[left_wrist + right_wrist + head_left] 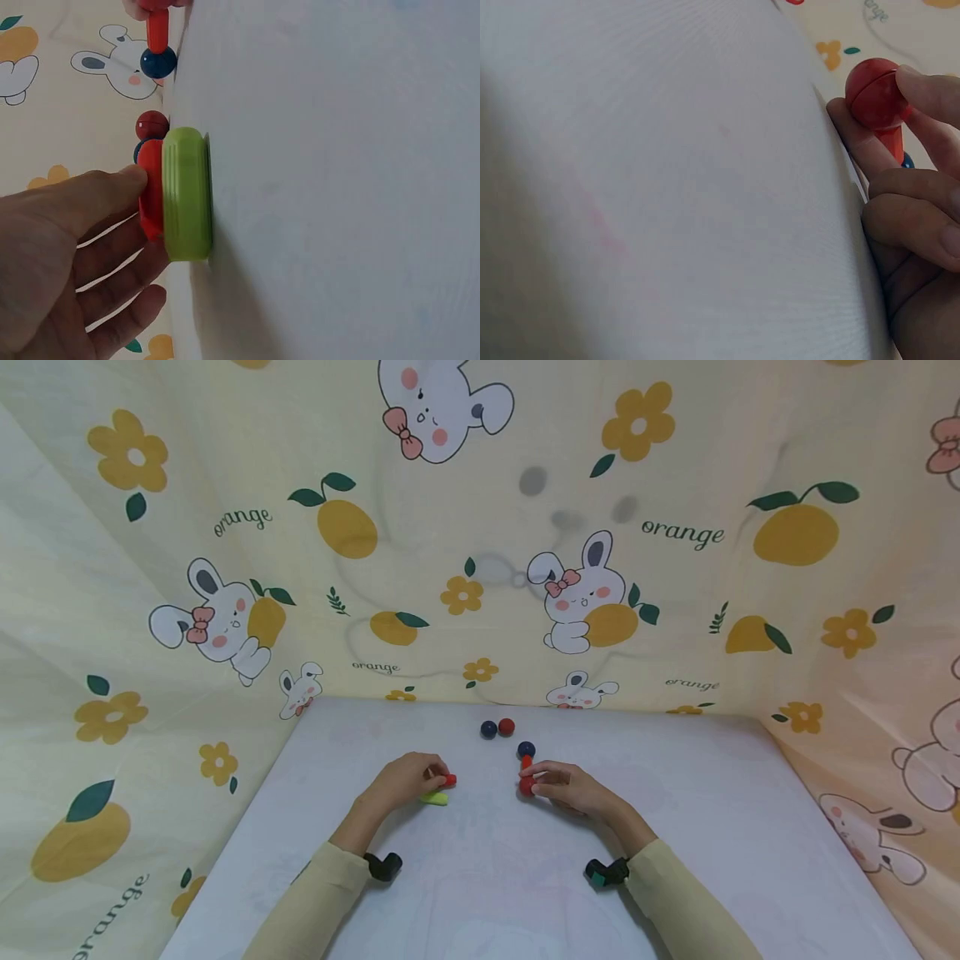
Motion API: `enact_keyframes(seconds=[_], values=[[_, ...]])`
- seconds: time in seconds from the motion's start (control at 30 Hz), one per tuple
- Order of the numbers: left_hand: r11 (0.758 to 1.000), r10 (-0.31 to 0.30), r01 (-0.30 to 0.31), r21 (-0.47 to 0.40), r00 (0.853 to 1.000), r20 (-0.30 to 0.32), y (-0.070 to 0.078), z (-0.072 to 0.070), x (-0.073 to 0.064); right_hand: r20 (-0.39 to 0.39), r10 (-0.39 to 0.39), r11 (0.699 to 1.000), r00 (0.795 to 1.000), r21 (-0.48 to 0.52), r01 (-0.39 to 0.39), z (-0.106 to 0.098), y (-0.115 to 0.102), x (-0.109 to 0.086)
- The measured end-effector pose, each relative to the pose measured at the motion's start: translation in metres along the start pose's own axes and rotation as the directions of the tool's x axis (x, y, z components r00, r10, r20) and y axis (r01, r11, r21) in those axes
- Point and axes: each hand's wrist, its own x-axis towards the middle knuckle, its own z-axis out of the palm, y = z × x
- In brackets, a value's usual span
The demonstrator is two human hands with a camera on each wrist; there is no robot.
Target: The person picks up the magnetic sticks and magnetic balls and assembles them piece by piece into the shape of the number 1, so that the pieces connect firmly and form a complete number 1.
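Observation:
My left hand [405, 778] pinches a short red stick [151, 187] between thumb and fingers. Right beside that stick, a ribbed lime-green bar [187, 195] with rounded ends sits at the table surface. Across from it, my right hand [576, 788] grips a red ball [875, 94] that has a seam line around it. An orange-red rod [527, 764] runs from this ball to a dark blue ball [527, 749] on the far end, so the three form one dumbbell-like piece. Part of the rod is hidden by my right fingers in the right wrist view.
Farther back on the white tabletop [480, 877], a second dark blue ball [489, 729] and a second red ball [507, 727] lie close together. A cream curtain [465, 502] printed with rabbits and oranges rises behind the table and along both sides.

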Motion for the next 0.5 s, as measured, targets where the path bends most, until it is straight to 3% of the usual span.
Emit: enact_keyframes(seconds=[0.33,0.5], values=[[0.991,0.037,-0.035,-0.129,0.999,0.014,0.014,-0.002,-0.003,0.017,-0.002,1.0,1.0,0.012,0.002,-0.001,-0.004,-0.002],[0.988,0.049,-0.045,-0.149,0.999,0.024,0.018,0.0,-0.005,0.013,-0.014,1.0,1.0,0.003,0.014,0.0,-0.003,-0.001]])
